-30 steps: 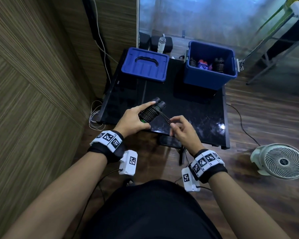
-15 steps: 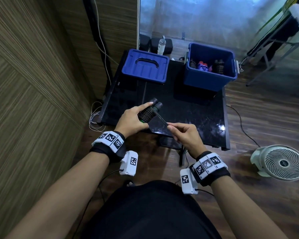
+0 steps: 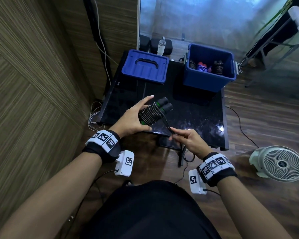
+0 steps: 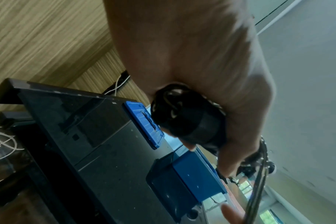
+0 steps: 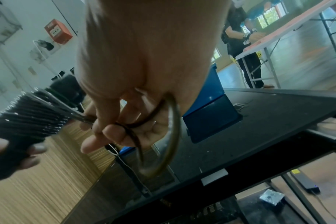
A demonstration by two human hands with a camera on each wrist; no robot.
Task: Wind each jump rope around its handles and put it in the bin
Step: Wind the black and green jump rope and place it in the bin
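Above the counter [image 3: 197, 118], short of the bin [image 3: 208, 78], the left hand [image 3: 131, 118] clamps the wound handles [image 3: 154, 112]; the right hand [image 3: 188, 140] pinches the rope's tail [image 3: 167, 125]. Tuck it snugly under a coil.

The table [image 3: 197, 118] top is black, smooth and shiny like glass, with little bright spots of light on it. The bin [image 3: 205, 80] and its lid [image 3: 145, 73] look like smooth blue plastic. The rope [image 5: 171, 136] is thin and glossy. The wall [image 3: 33, 83] at the left looks like streaky wood.
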